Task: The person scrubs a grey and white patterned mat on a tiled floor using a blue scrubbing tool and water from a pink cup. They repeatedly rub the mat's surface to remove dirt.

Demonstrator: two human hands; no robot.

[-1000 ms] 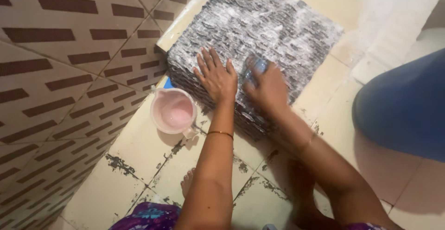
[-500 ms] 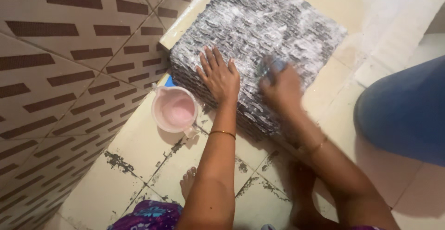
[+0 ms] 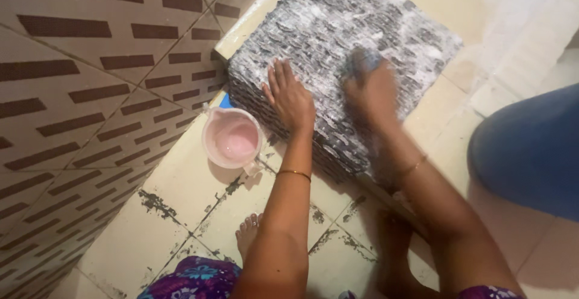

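Folded grey mat (image 3: 338, 40) lies on the tiled floor (image 3: 199, 214), far of the person and against the base of the patterned wall (image 3: 90, 94), its thick stack of layers showing along the near edge. White lather covers most of the top surface, densest toward the far right; the woven texture reads as short dark and pale ridges.

Compared with one second ago, the right hand (image 3: 371, 85) has travelled from the near edge of the mat toward the far right, and it is motion-blurred. A blue scrubbing object (image 3: 365, 58) shows just beyond its knuckles. The fingers are curled down over that object; the grip itself is hidden by blur, so how firmly they close on it cannot be told. The shift indicates a scrubbing stroke in progress across the soapy surface, moving away from the body.

The left hand (image 3: 291, 97) has remained in place, flat on the near-left part of the mat with fingers spread and extended, holding nothing and bracing the stack.

A pink jug (image 3: 232, 139) with pale liquid stands on the floor just left of the mat. A large blue container (image 3: 531, 154) sits at the right. Bare toes (image 3: 247, 229) rest on the floor near the person.
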